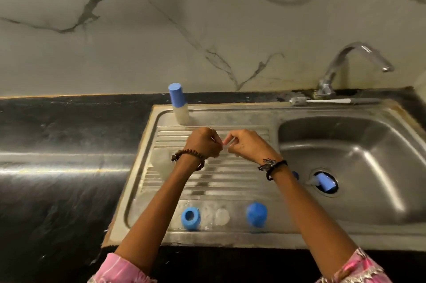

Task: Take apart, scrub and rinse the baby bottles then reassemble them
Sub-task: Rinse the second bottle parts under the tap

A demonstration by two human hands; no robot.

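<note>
Blue ring [190,218] nearest — hands [205,142] [247,144] pinch something clear, perhaps a nipple [227,142].

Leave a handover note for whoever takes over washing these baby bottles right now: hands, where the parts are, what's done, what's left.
Left hand and right hand: both raised over the drainboard, pinching one small clear part between them; too small to identify.
Assembled bottle with blue cap stands upright at the drainboard's back edge.
Blue ring and blue cap sit on the drainboard's front edge, a clear round piece between them.
Another bottle lies in the basin's drain.
Brush lies behind the basin, by the tap, which is off.
Done: one bottle apart.
Left: scrubbing cannot be judged; reassemble the loose parts, handle the bottle in the basin.
</note>
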